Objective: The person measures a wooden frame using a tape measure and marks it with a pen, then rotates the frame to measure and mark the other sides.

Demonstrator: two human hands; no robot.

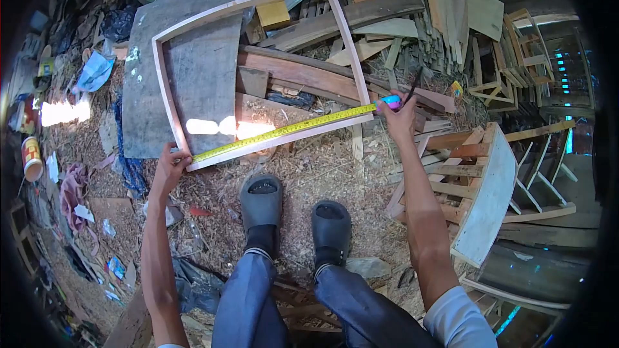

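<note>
A rectangular wooden frame (342, 29) of pale strips lies in front of my feet, partly on a grey board. Along its near strip stretches the yellow blade of a tape measure (284, 131). At the near left corner, my left hand (171, 162) pinches the blade's end against the wood. My right hand (401, 119) is closed around the blue and purple tape case (391, 101) by the near right corner. A thin dark stick-like thing, perhaps a pencil, pokes up from the right hand.
The grey board (193, 71) lies under the frame's left side. Scrap planks (296, 67) are piled beneath and behind it. Slatted wooden pieces with a white curved panel (490, 187) stand at the right. Rags, a paint tub (32, 160) and litter cover the left ground.
</note>
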